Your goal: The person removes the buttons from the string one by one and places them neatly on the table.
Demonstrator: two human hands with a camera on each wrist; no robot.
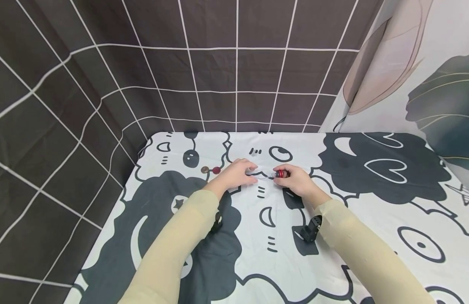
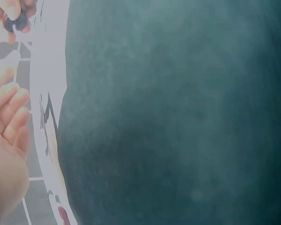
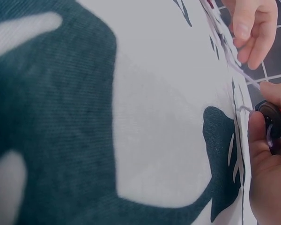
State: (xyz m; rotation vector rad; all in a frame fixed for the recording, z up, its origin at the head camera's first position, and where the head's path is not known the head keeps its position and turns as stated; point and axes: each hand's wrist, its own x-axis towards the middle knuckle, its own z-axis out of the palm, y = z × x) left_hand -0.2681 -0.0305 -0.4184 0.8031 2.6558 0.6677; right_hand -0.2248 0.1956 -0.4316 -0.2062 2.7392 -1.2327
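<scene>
the right hand (image 1: 298,182) pinches a small red-and-black piece (image 1: 281,173) over the patterned cloth (image 1: 253,236), its string (image 3: 247,76) reaching toward the left hand (image 1: 236,174), whose thumb and fingers stand apart beside a brown disc (image 1: 205,169) and a red disc (image 1: 216,170).

No legible text, brands or numbers tbh, just some heart outlines (image 1: 386,170) and stars (image 1: 179,203) printed on the patterned cloth (image 1: 272,270).
</scene>
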